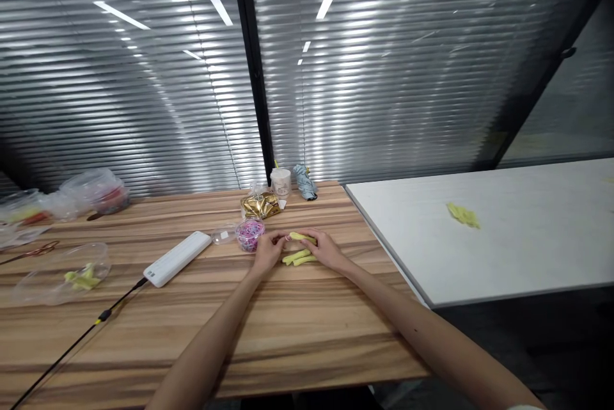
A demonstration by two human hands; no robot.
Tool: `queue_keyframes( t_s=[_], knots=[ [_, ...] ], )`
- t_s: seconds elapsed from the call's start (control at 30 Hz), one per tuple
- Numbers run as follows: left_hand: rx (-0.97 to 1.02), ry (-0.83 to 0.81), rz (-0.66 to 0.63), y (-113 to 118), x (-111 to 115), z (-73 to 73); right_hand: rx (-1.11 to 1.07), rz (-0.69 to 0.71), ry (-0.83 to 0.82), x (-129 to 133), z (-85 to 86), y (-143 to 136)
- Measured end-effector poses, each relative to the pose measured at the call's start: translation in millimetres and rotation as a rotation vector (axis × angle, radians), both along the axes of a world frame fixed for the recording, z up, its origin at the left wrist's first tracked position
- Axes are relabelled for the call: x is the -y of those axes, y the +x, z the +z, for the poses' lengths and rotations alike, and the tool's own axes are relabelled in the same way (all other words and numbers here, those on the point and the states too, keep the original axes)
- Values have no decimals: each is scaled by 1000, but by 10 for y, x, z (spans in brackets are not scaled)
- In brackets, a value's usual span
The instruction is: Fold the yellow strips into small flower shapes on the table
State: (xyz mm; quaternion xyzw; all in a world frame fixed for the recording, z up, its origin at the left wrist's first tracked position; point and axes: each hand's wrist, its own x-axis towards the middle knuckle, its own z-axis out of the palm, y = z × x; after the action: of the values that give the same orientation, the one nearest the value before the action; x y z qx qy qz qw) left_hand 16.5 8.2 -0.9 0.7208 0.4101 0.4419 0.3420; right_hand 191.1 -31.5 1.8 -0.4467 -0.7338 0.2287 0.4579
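My right hand (326,249) grips a yellow, soft-looking roll (301,237) just above the wooden table. At the left end of this roll, my left hand (269,250) is closed, its fingertips pinching a small pink band (288,238). Whether the band goes around the roll is too small to tell. Several more yellow rolls (297,258) lie on the table just below my hands. Beside my left hand stands a clear round tub (250,235) of pink and purple bands, with its clear lid (224,235) lying to the left.
A gold foil packet (260,205), a white cup (281,183) and a grey-blue wrapped bundle (306,182) stand behind. Leftward lie a white power strip (177,258) with a black cable (71,351), scissors (43,249) and clear containers (98,186). Crumpled yellow material (463,215) rests on the white table (518,250).
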Motion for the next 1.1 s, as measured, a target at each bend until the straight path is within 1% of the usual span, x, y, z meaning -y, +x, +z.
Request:
queue_keyframes(
  t_s=[0.2, 0.37, 0.5, 0.57, 0.77, 1.0, 1.1],
  knots=[
    [-59, 55, -76, 22, 77, 56, 72, -31, 10, 19, -6, -13],
    [-58, 74, -90, 34, 128, 108, 168, -43, 57, 35, -26, -32],
    [-95, 77, -80, 33, 151, 145, 176, -116, 47, 53, -22, -41],
    [-94, 79, -91, 33, 152, 148, 177, -122, 41, 70, -13, -48],
    [-72, 89, -111, 32, 130, 106, 249, -44, 49, 115, 20, -72],
    [-157, 156, -119, 40, 149, 118, 332, -85, 77, 120, 31, -64],
    [-178, 184, -129, 44, 153, 117, 331, -118, 95, 122, 35, -64]
  ],
)
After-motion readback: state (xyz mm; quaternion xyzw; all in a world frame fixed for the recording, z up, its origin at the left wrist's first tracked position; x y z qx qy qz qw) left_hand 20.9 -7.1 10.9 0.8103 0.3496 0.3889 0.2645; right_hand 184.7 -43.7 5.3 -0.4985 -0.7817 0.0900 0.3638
